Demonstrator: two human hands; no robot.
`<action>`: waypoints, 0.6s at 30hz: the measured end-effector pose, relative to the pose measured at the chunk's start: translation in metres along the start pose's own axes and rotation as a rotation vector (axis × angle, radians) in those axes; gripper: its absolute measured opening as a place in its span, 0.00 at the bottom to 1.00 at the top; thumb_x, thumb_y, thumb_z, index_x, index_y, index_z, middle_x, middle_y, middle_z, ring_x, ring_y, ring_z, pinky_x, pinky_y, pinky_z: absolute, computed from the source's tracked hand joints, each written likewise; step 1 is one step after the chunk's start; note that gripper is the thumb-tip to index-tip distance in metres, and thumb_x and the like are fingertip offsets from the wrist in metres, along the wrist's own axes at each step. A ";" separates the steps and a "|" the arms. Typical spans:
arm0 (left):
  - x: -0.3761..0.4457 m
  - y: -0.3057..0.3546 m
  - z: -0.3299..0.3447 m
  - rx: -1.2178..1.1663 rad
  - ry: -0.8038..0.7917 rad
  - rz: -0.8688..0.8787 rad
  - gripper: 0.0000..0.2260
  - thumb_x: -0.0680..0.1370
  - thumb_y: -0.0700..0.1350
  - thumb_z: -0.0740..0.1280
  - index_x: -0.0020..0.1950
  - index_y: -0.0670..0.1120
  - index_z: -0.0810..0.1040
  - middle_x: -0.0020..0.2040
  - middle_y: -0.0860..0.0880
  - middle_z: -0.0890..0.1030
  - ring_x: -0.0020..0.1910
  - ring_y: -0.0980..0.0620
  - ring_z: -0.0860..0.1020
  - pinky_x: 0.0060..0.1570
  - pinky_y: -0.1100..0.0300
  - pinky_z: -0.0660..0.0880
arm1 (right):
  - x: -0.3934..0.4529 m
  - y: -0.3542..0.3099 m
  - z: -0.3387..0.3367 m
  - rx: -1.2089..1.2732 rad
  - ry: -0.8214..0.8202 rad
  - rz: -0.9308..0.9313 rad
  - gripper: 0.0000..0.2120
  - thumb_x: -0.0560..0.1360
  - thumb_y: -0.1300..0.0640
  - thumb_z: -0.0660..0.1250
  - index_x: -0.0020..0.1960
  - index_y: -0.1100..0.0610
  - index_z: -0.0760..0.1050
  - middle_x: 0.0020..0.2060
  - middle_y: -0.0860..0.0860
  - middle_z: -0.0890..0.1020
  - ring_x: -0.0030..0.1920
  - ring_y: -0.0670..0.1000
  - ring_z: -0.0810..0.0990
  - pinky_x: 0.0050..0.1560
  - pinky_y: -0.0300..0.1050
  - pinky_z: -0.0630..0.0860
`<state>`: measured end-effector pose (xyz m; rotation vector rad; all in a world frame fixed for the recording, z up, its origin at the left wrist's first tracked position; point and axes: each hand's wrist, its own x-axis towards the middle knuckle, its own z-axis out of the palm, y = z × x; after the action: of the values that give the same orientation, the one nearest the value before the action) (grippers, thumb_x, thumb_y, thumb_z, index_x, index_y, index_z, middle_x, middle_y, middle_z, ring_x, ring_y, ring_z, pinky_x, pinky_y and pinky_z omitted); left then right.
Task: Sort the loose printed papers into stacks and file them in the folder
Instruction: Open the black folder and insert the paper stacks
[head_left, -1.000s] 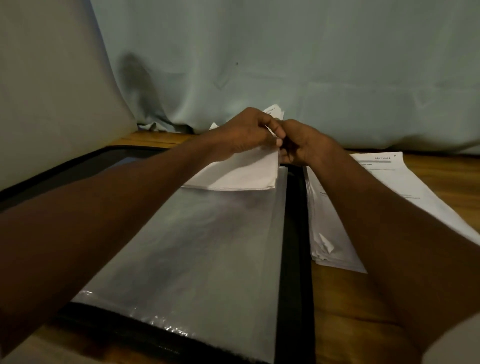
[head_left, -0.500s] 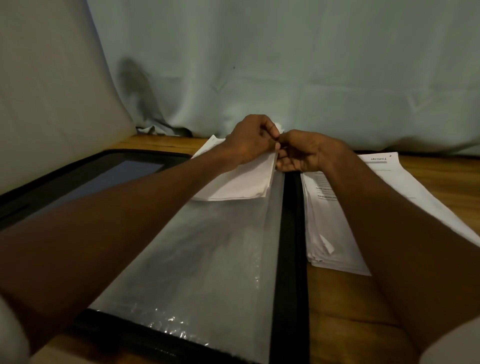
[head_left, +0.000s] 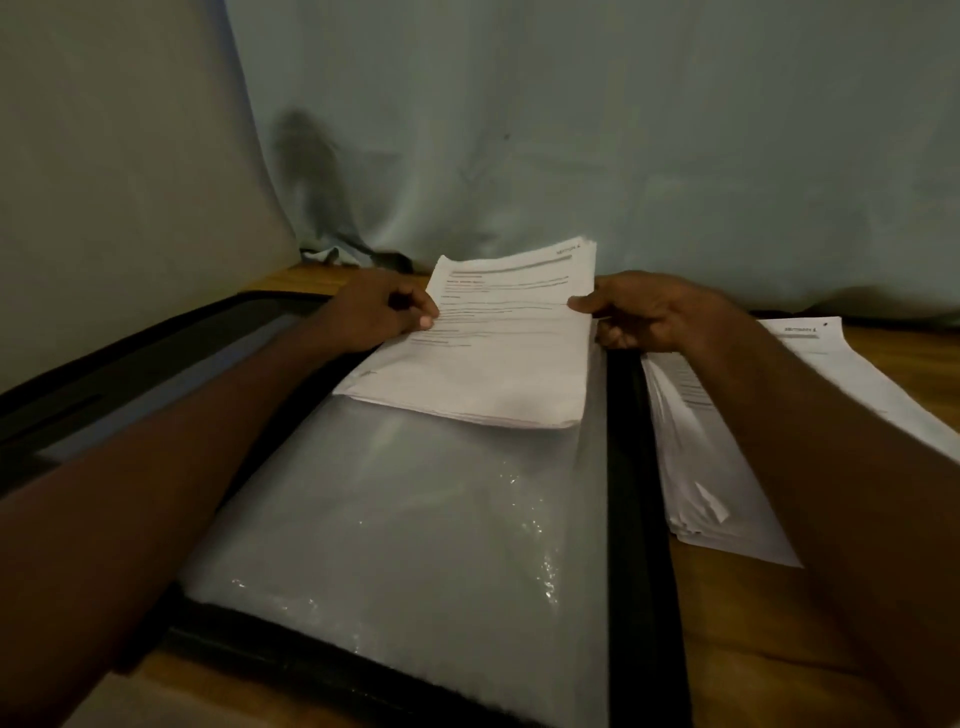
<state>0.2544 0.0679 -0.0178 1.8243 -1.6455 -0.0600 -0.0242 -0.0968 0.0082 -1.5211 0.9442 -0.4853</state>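
A sheaf of printed papers (head_left: 498, 343) sits between your two hands, its near end resting on the clear plastic sleeve (head_left: 415, 545) of the open black folder (head_left: 636, 519), its far end tilted up toward the pale curtain (head_left: 571, 130). Your left hand (head_left: 379, 312) pinches the sheaf's left edge, thumb on the printed top sheet and fingers curled underneath. Your right hand (head_left: 644, 312) grips the right edge the same way, thumb pressed on the page, the other fingers folded beneath. The hands are apart, one at each side of the sheaf. The top sheet shows lines of text and grey bars, too blurred to read. The sleeve lies flat and glossy across the folder's right leaf, and the folder's dark left leaf (head_left: 156, 374) spreads under your left forearm. Just beside the folder's right edge, a second stack of printed papers (head_left: 727, 467) lies on the wooden table (head_left: 737, 623), partly hidden by your right forearm. A grey panel (head_left: 119, 182) stands at the far left, meeting the curtain behind the folder.
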 end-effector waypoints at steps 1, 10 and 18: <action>0.000 -0.001 0.002 -0.007 0.016 0.006 0.04 0.76 0.41 0.76 0.50 0.47 0.87 0.48 0.51 0.86 0.52 0.53 0.82 0.57 0.55 0.77 | -0.002 -0.002 -0.004 -0.012 -0.028 0.009 0.11 0.80 0.63 0.67 0.61 0.57 0.79 0.46 0.52 0.84 0.26 0.44 0.76 0.22 0.34 0.68; 0.001 0.000 0.010 -0.036 0.172 -0.042 0.02 0.76 0.41 0.74 0.44 0.43 0.85 0.44 0.48 0.85 0.47 0.49 0.83 0.52 0.53 0.79 | 0.008 0.004 0.011 0.074 -0.003 -0.172 0.24 0.74 0.76 0.60 0.67 0.60 0.75 0.59 0.58 0.83 0.45 0.53 0.79 0.25 0.36 0.68; 0.003 -0.005 0.015 -0.030 0.173 0.021 0.03 0.76 0.44 0.76 0.45 0.44 0.87 0.43 0.51 0.86 0.45 0.52 0.83 0.48 0.58 0.78 | -0.006 -0.005 0.005 -0.136 0.103 -0.152 0.19 0.78 0.63 0.72 0.66 0.56 0.71 0.55 0.55 0.81 0.51 0.54 0.80 0.38 0.43 0.78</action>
<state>0.2524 0.0584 -0.0305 1.7389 -1.5341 0.0798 -0.0228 -0.0890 0.0135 -1.7130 0.9610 -0.6242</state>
